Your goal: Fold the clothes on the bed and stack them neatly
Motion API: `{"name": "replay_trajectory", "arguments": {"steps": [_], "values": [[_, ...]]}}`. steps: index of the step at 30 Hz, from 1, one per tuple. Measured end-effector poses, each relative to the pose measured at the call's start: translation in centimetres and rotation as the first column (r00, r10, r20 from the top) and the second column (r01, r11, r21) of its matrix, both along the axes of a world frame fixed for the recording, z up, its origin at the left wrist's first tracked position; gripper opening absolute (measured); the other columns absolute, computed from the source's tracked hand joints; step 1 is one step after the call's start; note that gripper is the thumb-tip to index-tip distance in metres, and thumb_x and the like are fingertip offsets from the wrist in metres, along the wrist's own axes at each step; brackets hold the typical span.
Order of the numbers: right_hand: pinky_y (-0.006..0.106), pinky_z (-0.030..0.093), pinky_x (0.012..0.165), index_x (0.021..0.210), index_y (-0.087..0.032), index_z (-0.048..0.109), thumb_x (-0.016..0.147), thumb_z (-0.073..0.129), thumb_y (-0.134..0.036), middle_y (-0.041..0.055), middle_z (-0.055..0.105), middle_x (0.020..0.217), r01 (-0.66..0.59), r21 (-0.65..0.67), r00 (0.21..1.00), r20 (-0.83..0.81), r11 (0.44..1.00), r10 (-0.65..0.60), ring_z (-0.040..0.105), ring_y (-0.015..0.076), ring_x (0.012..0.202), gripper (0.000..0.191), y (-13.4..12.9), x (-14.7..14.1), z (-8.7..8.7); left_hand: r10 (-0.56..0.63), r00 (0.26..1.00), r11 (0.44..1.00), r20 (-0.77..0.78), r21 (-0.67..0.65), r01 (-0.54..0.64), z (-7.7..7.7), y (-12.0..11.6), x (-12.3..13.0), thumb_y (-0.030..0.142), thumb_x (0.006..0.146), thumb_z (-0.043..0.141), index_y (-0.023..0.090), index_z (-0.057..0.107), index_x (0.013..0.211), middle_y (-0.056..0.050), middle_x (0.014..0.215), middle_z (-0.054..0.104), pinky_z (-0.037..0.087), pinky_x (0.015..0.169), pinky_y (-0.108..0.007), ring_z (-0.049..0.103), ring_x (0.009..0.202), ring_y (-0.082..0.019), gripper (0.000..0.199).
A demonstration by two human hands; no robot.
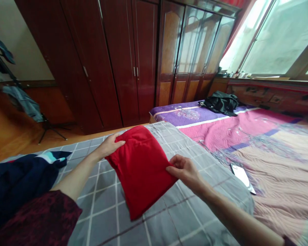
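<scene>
One black stand (46, 123), far left, on splayed legs, with a pale blue denim garment (24, 102) draped over it. One dark red wardrobe (92, 51), tall, doors closed, along the wall behind. One navy garment (20, 177) with white and aqua trim, heaped on the bed beside my left arm. One patterned maroon sleeve (45, 217), mine. One left hand (110, 147), mine, gripping the upper left edge of the red cloth, thumb on top, fingers partly hidden. One red cloth (143, 167), smooth, slightly creased near the top, held tilted between my two hands over the grey checked sheet (105, 205); whether its lower edge touches the sheet, I cannot tell. One right hand (182, 167), mine, pinching the right corner of that cloth between thumb and fingers, the other fingers curled. One wooden cabinet (190, 51) with shiny panels, at the back. One black bundle (220, 102), lying on the purple, pink and cream bedspread (226, 133). One phone (242, 177), pale, flat on that bedspread, near the grey sheet. One window (279, 41), upper right.
</scene>
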State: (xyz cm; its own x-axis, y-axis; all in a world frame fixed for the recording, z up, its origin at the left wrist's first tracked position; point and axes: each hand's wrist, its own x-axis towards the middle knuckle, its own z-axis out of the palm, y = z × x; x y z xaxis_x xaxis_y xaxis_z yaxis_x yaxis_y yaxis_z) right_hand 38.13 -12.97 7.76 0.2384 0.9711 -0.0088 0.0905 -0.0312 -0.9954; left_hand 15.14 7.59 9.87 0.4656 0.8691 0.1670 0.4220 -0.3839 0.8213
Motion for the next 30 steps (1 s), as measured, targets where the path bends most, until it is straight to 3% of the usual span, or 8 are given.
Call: {"name": "replay_trajectory", "arguments": {"steps": [3,6,14,20,23,26,28,30], "values": [[0.021,0.034,0.046,0.069,-0.018,0.054,0.062,0.072,-0.042,-0.0012,0.059,0.057,0.169,0.019,0.984,0.055,0.985,-0.169,0.050,0.0101,0.050,0.031,-1.8,4.6,0.1,-0.163,0.982,0.987,0.100,0.001,0.164,0.4,0.1,5.2,0.046,0.070,0.063,0.012,0.059,0.101,-0.008,0.098,0.068,0.051,0.077,-0.035,0.064,0.087,-0.023,0.047],[0.022,0.036,0.046,0.071,-0.018,0.056,0.061,0.073,-0.046,-0.0010,0.059,0.058,0.308,0.037,0.947,0.084,0.951,-0.310,0.051,0.0109,0.050,0.034,-3.2,8.6,-0.8,-0.191,0.977,0.981,0.090,0.065,0.185,0.3,0.4,10.2,0.041,0.074,0.060,0.012,0.059,0.095,-0.006,0.092,0.068,0.051,0.073,-0.033,0.063,0.081,-0.021,0.036],[0.026,0.039,0.047,0.076,-0.022,0.059,0.069,0.062,-0.044,-0.0012,0.060,0.058,0.428,0.029,0.866,0.272,0.903,-0.420,0.053,0.0149,0.050,0.023,-3.8,14.9,-7.2,-0.108,0.992,0.973,-0.071,0.199,0.121,-3.0,1.3,19.5,0.021,0.078,0.059,0.015,0.060,0.095,-0.007,0.092,0.067,0.048,0.082,-0.035,0.062,0.089,-0.022,0.018],[0.036,0.048,0.067,0.084,-0.027,0.063,0.075,0.053,-0.038,0.0016,0.067,0.073,0.472,0.106,0.658,0.618,0.875,-0.429,0.063,0.0221,0.071,0.017,-3.4,15.7,-9.4,-0.077,0.978,0.929,-0.194,0.342,0.141,-6.0,-2.7,19.6,0.021,0.083,0.056,0.017,0.055,0.117,-0.013,0.127,0.054,0.033,0.104,-0.041,0.047,0.121,-0.025,0.034],[0.037,0.049,0.071,0.087,-0.029,0.062,0.077,0.051,-0.040,0.0022,0.069,0.080,0.449,0.118,0.645,0.644,0.886,-0.412,0.065,0.0233,0.076,0.019,-3.5,15.8,-9.6,-0.251,0.924,0.861,-0.288,0.369,0.349,-7.1,-6.5,18.1,0.038,0.082,0.062,0.020,0.052,0.126,-0.010,0.138,0.047,0.025,0.110,-0.042,0.038,0.131,-0.024,0.049],[0.038,0.050,0.071,0.091,-0.028,0.062,0.078,0.050,-0.045,0.0041,0.069,0.081,0.480,0.093,0.604,0.686,0.872,-0.406,0.066,0.0250,0.077,0.025,-3.7,15.8,-9.7,-0.445,0.774,0.732,-0.450,0.315,0.604,-8.3,-10.1,15.9,0.056,0.082,0.055,0.021,0.042,0.137,-0.014,0.149,0.031,0.017,0.111,-0.054,0.022,0.139,-0.030,0.066],[0.042,0.050,0.072,0.098,-0.024,0.062,0.079,0.048,-0.050,0.0086,0.069,0.086,0.521,0.123,0.492,0.765,0.844,-0.416,0.066,0.0281,0.080,0.036,-3.8,15.5,-9.6,-0.494,0.713,0.692,-0.498,0.272,0.669,-8.9,-11.9,14.2,0.059,0.086,0.046,0.020,0.037,0.141,-0.015,0.152,0.024,0.015,0.111,-0.056,0.014,0.141,-0.030,0.068],[0.048,0.048,0.083,0.108,-0.019,0.061,0.080,0.044,-0.054,0.0154,0.064,0.108,0.469,0.292,0.314,0.827,0.833,-0.467,0.061,0.0333,0.098,0.048,-3.7,15.1,-9.6,-0.504,0.701,0.680,-0.505,0.267,0.682,-9.1,-13.3,12.4,0.059,0.090,0.040,0.019,0.032,0.143,-0.014,0.153,0.021,0.013,0.112,-0.055,0.009,0.142,-0.029,0.067]]}}
